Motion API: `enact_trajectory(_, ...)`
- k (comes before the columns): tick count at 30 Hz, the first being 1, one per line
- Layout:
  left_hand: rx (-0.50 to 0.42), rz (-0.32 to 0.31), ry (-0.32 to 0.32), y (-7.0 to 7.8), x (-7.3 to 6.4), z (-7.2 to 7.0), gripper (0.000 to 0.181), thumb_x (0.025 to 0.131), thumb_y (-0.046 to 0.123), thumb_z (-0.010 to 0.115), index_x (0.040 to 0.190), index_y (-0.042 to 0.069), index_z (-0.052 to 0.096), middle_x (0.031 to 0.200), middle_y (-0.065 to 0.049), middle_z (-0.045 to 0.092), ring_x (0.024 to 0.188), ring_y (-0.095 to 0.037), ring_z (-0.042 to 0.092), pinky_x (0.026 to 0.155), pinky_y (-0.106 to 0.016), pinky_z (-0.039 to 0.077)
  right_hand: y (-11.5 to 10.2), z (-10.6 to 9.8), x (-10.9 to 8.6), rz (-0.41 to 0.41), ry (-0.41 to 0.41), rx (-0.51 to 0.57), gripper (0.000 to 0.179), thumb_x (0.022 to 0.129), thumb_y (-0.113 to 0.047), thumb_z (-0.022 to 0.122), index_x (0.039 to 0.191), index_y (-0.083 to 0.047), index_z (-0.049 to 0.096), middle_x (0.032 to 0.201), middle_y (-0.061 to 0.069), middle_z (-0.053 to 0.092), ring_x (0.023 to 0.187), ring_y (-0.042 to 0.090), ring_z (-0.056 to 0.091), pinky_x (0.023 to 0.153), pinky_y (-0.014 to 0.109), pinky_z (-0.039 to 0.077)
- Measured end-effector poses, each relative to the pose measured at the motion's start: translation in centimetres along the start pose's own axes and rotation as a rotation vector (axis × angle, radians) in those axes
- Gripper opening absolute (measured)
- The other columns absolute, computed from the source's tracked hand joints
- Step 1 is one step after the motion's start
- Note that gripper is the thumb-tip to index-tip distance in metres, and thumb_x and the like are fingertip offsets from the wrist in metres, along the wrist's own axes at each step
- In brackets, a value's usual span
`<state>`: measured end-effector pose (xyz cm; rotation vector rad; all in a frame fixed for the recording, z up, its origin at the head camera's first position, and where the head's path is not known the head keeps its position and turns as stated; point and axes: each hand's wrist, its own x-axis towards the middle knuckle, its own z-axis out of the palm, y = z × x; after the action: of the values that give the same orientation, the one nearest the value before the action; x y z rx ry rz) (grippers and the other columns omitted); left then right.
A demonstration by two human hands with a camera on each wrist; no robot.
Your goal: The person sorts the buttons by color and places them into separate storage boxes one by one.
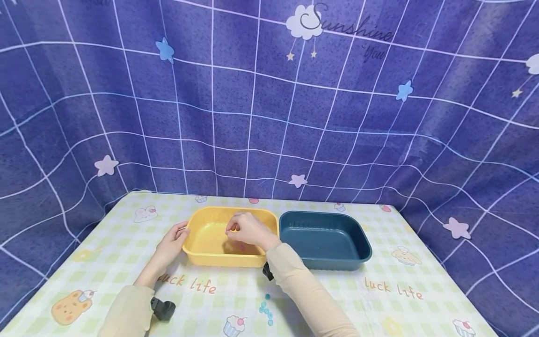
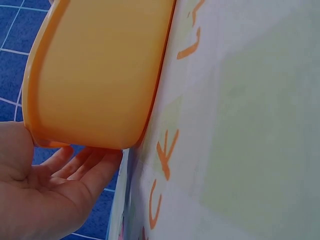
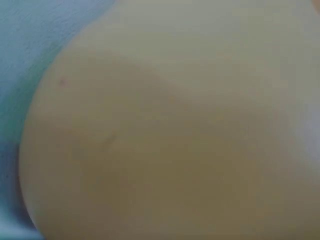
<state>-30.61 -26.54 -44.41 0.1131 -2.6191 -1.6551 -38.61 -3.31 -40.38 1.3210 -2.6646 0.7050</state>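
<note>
In the head view, my left hand (image 1: 170, 241) holds the left end of a yellow plastic bin (image 1: 248, 260). Its fingers (image 2: 102, 170) lie against the bin's outer end wall, below the rim, in the left wrist view; the thumb side reaches the rim. Over the inside of this bin is my right hand (image 1: 250, 229), thumb and forefinger brought together in a pinch. No object shows between those fingertips. Under that hand, small pink spots (image 1: 242, 246) show on the bin floor. The right wrist view is filled by a blurred yellowish surface.
A dark teal bin (image 1: 324, 265) stands right beside the yellow one. Several small turquoise beads (image 1: 265, 309) lie on the checked tablecloth (image 1: 337, 309) in front, left of my right forearm. Behind the table hangs a blue curtain (image 1: 269, 117).
</note>
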Motion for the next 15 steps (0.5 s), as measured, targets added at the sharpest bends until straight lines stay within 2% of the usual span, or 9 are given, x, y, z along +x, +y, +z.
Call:
enact_trajectory(6, 0.000, 0.003, -0.002, 0.08, -0.06, 0.01, 0.057, 0.103, 0.035, 0.032, 0.148, 0.003, 0.020, 0.144, -0.026, 0.037, 0.130, -0.039, 0.040, 0.106, -0.049, 0.039, 0.38, 0.40, 0.14, -0.014, 0.018, -0.018, 0.005, 0.082, -0.017, 0.068, 0.083, -0.014, 0.072, 0.081, -0.007, 0.063, 0.073, 0.000, 0.053, 0.064, 0.006, 0.043)
enact_trajectory(15, -0.015, -0.001, 0.001, -0.21, 0.24, -0.09, 0.055, 0.103, 0.033, 0.032, 0.148, 0.004, 0.020, 0.144, -0.026, 0.038, 0.131, -0.039, 0.039, 0.107, -0.049, 0.038, 0.65, 0.65, 0.26, -0.009, 0.011, -0.021, 0.011, 0.085, -0.020, 0.067, 0.089, -0.011, 0.073, 0.086, -0.004, 0.065, 0.076, 0.006, 0.059, 0.064, 0.007, 0.044)
